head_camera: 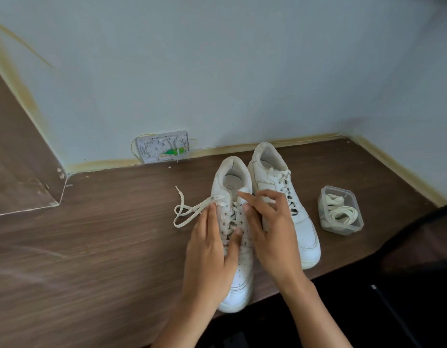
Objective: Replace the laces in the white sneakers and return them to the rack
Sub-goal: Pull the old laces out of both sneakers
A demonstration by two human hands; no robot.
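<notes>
Two white sneakers are seen side by side at centre frame on the wooden top, toes toward the bottom edge. The near shoe (233,247) is steadied by the left hand (209,249), fingers nearly straight along its left flank, thumb laid across the eyelets. Its old lace (189,209) trails up-left from the top eyelets, just beyond the left fingertips. The right hand (272,227) hovers over the tongue, fingers loosely curled; whether lace is pinched cannot be told. Fresh laces lie in the tub (340,209) at right, beyond the other shoe (290,204).
</notes>
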